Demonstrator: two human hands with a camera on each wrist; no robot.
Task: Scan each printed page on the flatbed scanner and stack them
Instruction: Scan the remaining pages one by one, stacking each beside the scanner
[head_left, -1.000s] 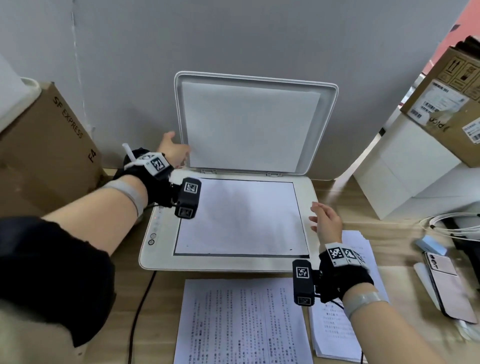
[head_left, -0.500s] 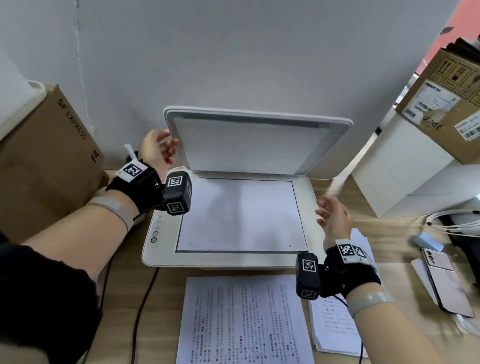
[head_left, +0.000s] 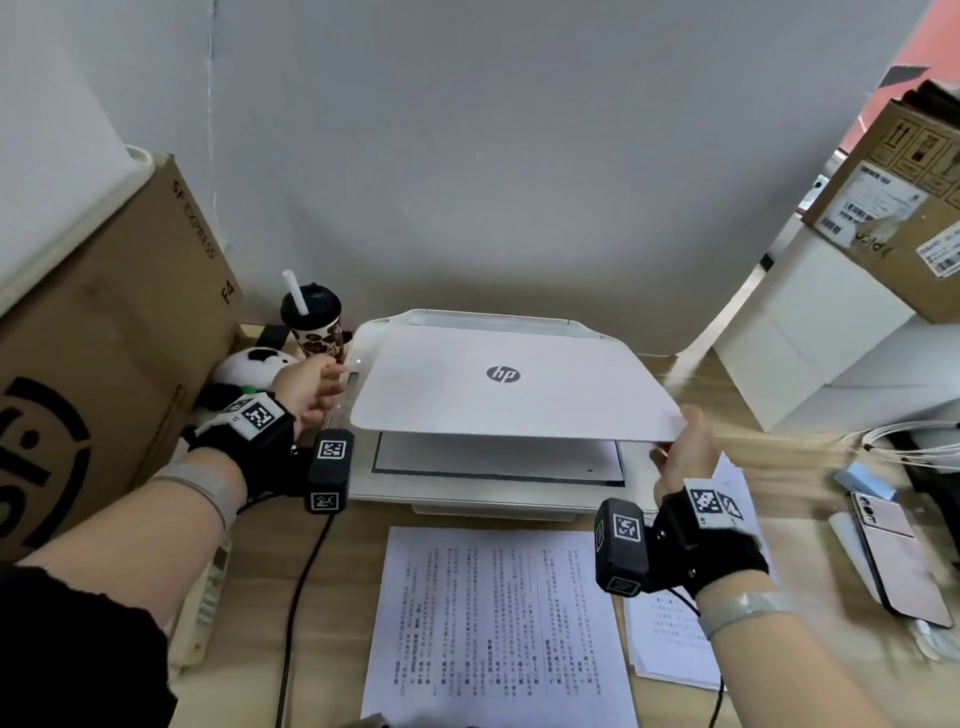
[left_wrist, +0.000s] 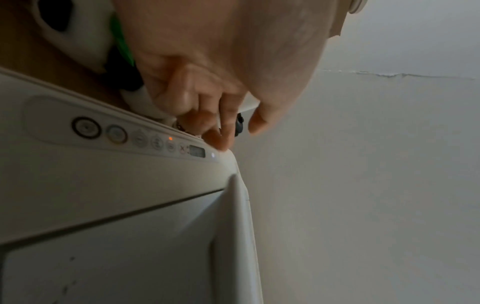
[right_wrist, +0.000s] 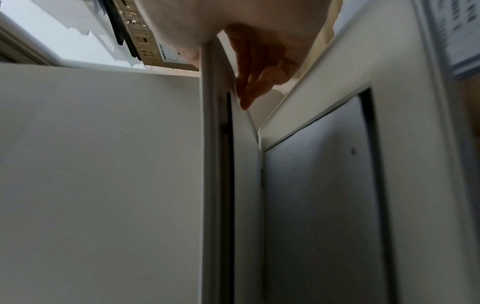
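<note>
By the scanner's (head_left: 467, 493) left edge the left hand (head_left: 306, 387) hangs with loosely curled fingers holding nothing, a sheet (head_left: 493, 457) lies on the glass under the half-lowered lid (head_left: 519, 395), and the right hand (head_left: 680, 457) grasps the lid's front right corner, with printed pages (head_left: 493, 623) along the desk's (head_left: 810, 467) front edge.

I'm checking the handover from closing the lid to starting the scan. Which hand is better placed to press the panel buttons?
Probably the left. The left hand hovers beside the scanner's button panel, holding nothing. The right hand grips the lid at its front right corner, and the lid is not fully down.
</note>
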